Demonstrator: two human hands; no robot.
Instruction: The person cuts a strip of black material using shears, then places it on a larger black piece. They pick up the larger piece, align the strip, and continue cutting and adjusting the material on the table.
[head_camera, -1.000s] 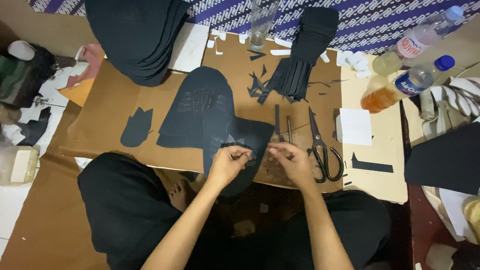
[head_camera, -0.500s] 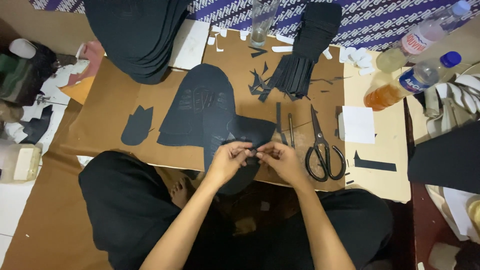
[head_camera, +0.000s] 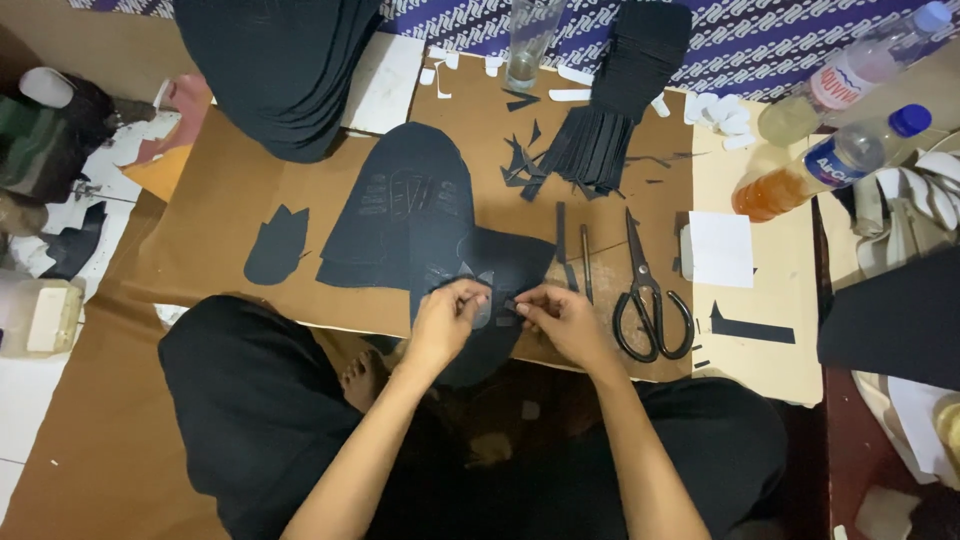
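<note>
Head view: a small dark strip (head_camera: 508, 306) sits pinched between the fingertips of both hands, just above the near edge of the brown card (head_camera: 230, 225) and over a dark oval sheet (head_camera: 480, 290) that hangs past that edge toward the lap. The left hand (head_camera: 452, 318) has its thumb and forefinger pressed together on the strip's left end, the other fingers curled under; the right hand (head_camera: 562, 322) nips the right end the same way, so the two hands almost touch. Half a second ago they were already meeting at this spot, and a full second ago they were further apart, each holding its own bit; since then they have closed in and the strip now bridges them. The oval sheet has not shifted. Just behind it lies a larger dark cut piece (head_camera: 400, 210) with faint stamped marks, and left of that a small dark crown shape (head_camera: 277, 248) on the card. Right of the hands lie black scissors (head_camera: 650, 300), blades pointing away, with a thin dark rod (head_camera: 586, 262) beside them, both unmoved. Further right are a white pad (head_camera: 720, 250) and a dark offcut (head_camera: 750, 326). At the far side a stack of dark strips (head_camera: 610, 110) fans out over scattered scraps, a clear glass (head_camera: 528, 40) stands near it, and two plastic bottles (head_camera: 840, 160) lie at the right.
</note>
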